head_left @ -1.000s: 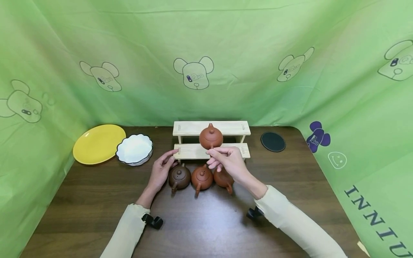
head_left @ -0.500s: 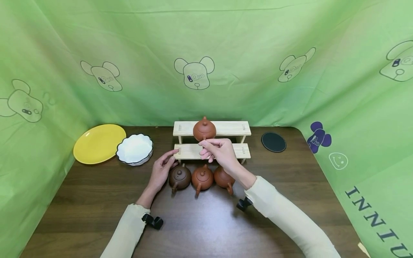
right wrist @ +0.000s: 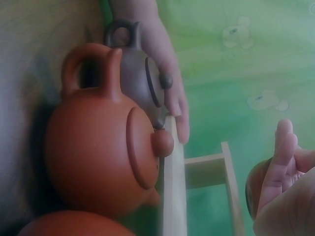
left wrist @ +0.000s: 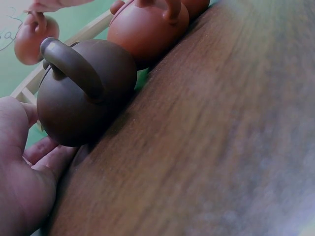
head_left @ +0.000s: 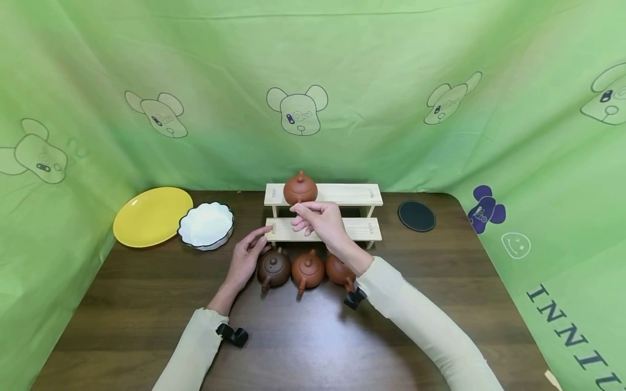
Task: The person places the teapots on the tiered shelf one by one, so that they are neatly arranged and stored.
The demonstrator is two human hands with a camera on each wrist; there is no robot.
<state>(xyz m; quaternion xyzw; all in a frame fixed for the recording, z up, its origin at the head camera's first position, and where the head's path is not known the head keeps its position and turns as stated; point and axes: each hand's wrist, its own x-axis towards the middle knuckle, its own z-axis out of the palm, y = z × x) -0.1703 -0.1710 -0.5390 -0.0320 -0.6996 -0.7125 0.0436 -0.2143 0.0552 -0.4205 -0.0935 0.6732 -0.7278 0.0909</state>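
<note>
In the head view my right hand [head_left: 320, 221] pinches the handle of a reddish-brown clay teapot [head_left: 300, 189], over the left half of the upper shelf [head_left: 347, 193] of a two-step wooden rack. Whether the teapot's base touches the wood I cannot tell. My left hand [head_left: 244, 262] rests its fairly straight fingertips on the left end of the lower shelf [head_left: 364, 228]. Beside it stands a dark brown teapot [left wrist: 88, 93]. A reddish-brown teapot [right wrist: 98, 152] comes next to that one, then another reddish-brown teapot [head_left: 337, 267], partly hidden by my right wrist.
On the left lie a yellow oval plate [head_left: 151, 217] and a white scalloped dish [head_left: 205, 225] with a dark rim. A round black coaster [head_left: 417, 216] is right of the rack. Behind the wooden table [head_left: 293, 342] hangs a green printed cloth [head_left: 220, 152].
My right hand has carried the teapot leftward and farther back, from above the rack's middle to over the upper shelf's left half. The left hand has stayed at the rack's end.
</note>
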